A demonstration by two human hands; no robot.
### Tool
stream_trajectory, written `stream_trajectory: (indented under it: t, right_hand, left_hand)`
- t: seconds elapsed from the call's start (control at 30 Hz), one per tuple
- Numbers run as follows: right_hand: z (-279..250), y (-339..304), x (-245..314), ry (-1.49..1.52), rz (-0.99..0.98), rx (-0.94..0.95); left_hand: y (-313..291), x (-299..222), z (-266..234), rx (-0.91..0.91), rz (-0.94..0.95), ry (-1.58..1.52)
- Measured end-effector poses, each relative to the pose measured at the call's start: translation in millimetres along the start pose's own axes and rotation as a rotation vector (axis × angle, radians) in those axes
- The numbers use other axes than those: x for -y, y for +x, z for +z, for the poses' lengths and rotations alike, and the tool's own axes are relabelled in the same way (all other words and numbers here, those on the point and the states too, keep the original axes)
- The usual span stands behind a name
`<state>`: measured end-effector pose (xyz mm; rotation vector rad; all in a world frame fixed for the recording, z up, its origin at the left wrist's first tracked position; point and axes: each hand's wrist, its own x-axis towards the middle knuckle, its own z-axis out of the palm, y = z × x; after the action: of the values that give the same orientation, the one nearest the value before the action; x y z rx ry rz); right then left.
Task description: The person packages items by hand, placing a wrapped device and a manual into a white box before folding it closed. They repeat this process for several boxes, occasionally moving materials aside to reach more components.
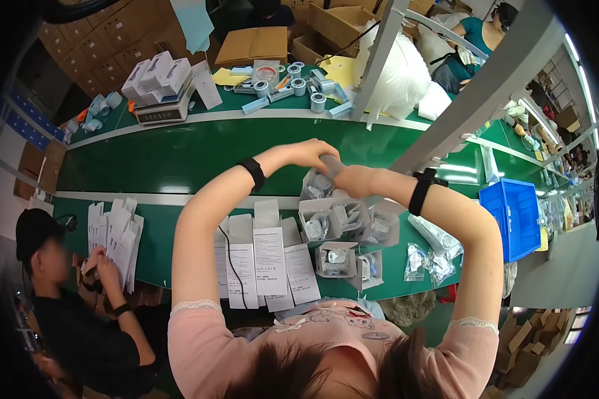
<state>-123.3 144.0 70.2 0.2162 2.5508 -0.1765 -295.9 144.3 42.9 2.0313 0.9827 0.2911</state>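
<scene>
Both of my hands meet over the far end of a cluster of small open cartons. My left hand [310,153] has its fingers curled down on a grey-looking flap [329,164] of a small carton [317,185]. From the other side my right hand [353,180] closes on the same flap, its fingertips mostly hidden behind the hand. Clear-bagged parts fill this carton and the neighbouring open cartons [317,227]. Left of them, printed white flattened cartons [269,261] lie overlapping, with a black cord across them.
Clear bags of parts [439,249] and a blue bin [509,219] are on the right. A grey metal post [472,100] slants past my right arm. Across the green belt [199,156] stand tape rolls [318,102] and a scale [163,113]. A co-worker [80,299] sits at left.
</scene>
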Motion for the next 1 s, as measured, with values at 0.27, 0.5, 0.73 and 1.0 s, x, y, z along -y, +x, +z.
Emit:
stream_trajectory:
  t: [0.27, 0.5, 0.73, 1.0]
  right_hand:
    - [-86, -36, 17, -0.085, 0.223, -0.154]
    - [-214, -15, -27, -0.281, 0.506, -0.334]
    - [-243, 82, -90, -0.252, 0.609, -0.454]
    - [-197, 167, -138, -0.044, 0.705, -0.545]
  left_hand:
    - [-25, 17, -42, -0.477, -0.007, 0.048]
    - [-54, 58, -121, -0.944, -0.149, 0.027]
    - [-58, 141, -135, -1.199, -0.163, 0.114]
    - [-49, 190, -135, -1.339, -0.215, 0.141]
